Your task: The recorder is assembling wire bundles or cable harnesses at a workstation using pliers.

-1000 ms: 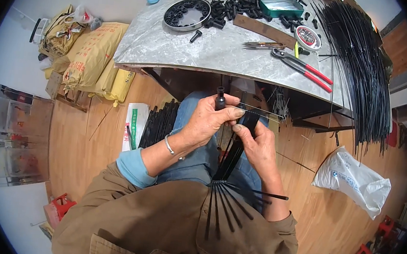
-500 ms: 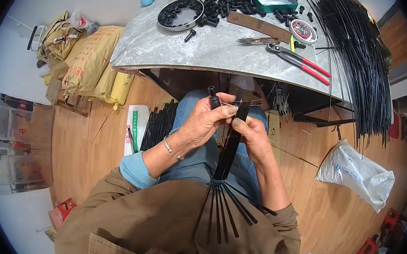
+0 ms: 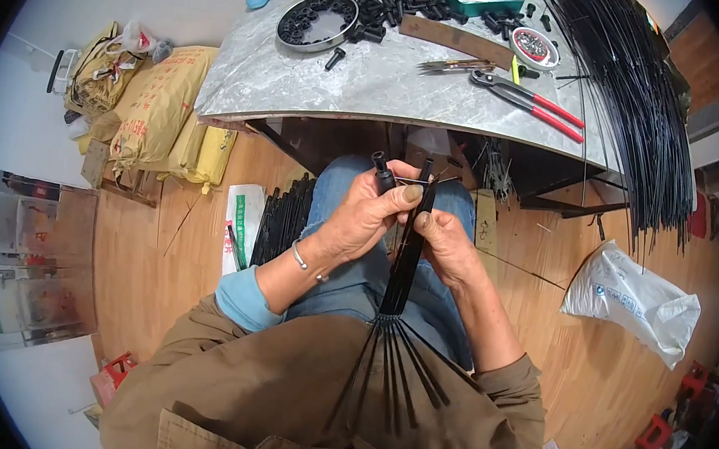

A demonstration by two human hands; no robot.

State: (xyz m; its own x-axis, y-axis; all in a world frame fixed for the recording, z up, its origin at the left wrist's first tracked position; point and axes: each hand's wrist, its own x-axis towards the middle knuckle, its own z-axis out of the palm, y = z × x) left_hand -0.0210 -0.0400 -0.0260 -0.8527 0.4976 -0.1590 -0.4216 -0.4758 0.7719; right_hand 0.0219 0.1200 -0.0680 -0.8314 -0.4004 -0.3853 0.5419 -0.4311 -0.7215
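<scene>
Bundle of black rods [image 3: 404, 267] over lap [image 3: 342, 281], lower ends fanned; right hand [image 3: 451, 250] clamped near its upper end, seemingly for steadiness. Left hand [image 3: 367, 211] closed round black fitting [image 3: 385, 176] (fingertips partly hidden).

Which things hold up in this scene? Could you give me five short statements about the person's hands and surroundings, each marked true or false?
1. The left hand holds a black cylindrical fitting. True.
2. The red-handled metal pliers are in the right hand. False: the pliers lie on the grey marbled tabletop.
3. The right hand touches a bundle of slim black rods. True.
4. The round silver-rimmed tray is empty. False: it holds small black parts.
5. A white plastic sack lies on the wood-look floor. True.
</scene>
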